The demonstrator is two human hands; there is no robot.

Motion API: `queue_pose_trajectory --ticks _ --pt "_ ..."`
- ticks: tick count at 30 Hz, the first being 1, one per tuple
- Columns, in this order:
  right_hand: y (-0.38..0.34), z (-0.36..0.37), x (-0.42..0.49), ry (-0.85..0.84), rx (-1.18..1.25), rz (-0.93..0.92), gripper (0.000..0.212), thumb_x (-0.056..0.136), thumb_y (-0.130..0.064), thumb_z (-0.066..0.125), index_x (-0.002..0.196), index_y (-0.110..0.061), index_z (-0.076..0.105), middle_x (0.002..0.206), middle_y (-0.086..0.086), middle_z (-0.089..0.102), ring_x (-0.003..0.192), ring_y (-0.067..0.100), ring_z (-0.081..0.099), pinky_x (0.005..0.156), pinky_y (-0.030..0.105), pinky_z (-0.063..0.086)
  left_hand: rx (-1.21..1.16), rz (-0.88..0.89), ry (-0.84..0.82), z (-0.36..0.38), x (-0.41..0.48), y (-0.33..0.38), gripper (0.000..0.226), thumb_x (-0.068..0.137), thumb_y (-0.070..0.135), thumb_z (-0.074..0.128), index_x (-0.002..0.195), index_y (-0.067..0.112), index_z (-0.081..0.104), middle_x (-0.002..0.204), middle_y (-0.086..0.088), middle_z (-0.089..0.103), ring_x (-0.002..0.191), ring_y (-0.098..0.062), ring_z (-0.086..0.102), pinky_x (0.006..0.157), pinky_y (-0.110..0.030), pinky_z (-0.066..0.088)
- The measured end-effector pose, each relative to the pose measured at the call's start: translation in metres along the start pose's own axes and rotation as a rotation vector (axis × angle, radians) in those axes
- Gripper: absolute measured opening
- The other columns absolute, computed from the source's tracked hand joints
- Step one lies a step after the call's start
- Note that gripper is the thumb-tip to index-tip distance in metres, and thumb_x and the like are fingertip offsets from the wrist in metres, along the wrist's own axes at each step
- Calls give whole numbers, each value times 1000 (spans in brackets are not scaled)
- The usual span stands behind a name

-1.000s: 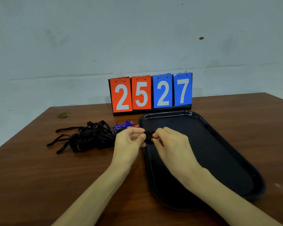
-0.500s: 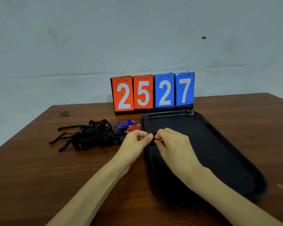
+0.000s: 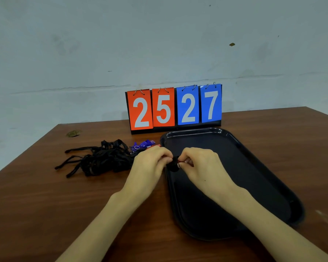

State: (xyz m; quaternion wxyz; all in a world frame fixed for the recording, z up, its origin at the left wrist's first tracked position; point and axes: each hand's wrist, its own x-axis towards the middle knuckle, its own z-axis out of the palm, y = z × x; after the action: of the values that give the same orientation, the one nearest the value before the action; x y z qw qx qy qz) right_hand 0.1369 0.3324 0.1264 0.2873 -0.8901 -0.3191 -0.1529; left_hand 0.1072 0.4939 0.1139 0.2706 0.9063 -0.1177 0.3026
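My left hand [image 3: 150,163] and my right hand [image 3: 201,165] meet over the left rim of a black tray [image 3: 254,176]. Between their fingertips sits a small wound black cord bundle [image 3: 173,165]; both hands pinch it. A small metal ring [image 3: 185,162] shows at my right fingertips. Left of my hands lies a tangled pile of black lanyard cords [image 3: 100,157]. A blue whistle [image 3: 143,144] and a bit of a red whistle [image 3: 154,146] lie behind my left hand, partly hidden.
A flip scoreboard [image 3: 174,108] reading 25 and 27 stands at the table's back edge, just behind the tray. The brown wooden table [image 3: 45,205] ends at a grey wall. A small brownish scrap [image 3: 73,133] lies at the far left.
My left hand shifted slightly right toward the right hand and its fingers closed further on the black bundle. The red whistle became partly visible behind it. The right hand stayed put.
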Motion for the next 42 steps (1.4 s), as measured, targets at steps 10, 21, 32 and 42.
queue_pose_trajectory --ticks 10,21,32,42 --pt "-3 -7 2 -100 -43 -14 4 88 -18 61 91 -19 63 89 -6 62 81 8 58 77 20 48 -136 -116 -78 11 -1 0 21 95 10 43 81 25 44 88 12 41 82 -3 41 75 -21 38" --pt "-8 0 -2 -102 20 -91 4 86 -20 64 90 -21 66 87 -8 65 80 6 60 78 20 50 -455 -444 -49 5 1 6 14 98 19 42 91 19 53 96 -6 61 90 -16 58 78 -23 46" --pt "-4 -2 4 42 308 250 13 87 -22 62 80 -25 73 71 -12 70 68 -4 65 72 16 54 -823 -648 41 -5 5 -1 21 89 -7 53 104 4 63 100 -18 67 81 -21 67 70 -24 56" --pt "-4 -7 27 -281 293 221 47 76 -29 74 120 -32 57 106 -18 61 97 0 57 79 13 46 -824 -578 16 -5 5 -6 26 86 0 61 109 12 60 97 -5 68 84 -13 67 68 -22 55"
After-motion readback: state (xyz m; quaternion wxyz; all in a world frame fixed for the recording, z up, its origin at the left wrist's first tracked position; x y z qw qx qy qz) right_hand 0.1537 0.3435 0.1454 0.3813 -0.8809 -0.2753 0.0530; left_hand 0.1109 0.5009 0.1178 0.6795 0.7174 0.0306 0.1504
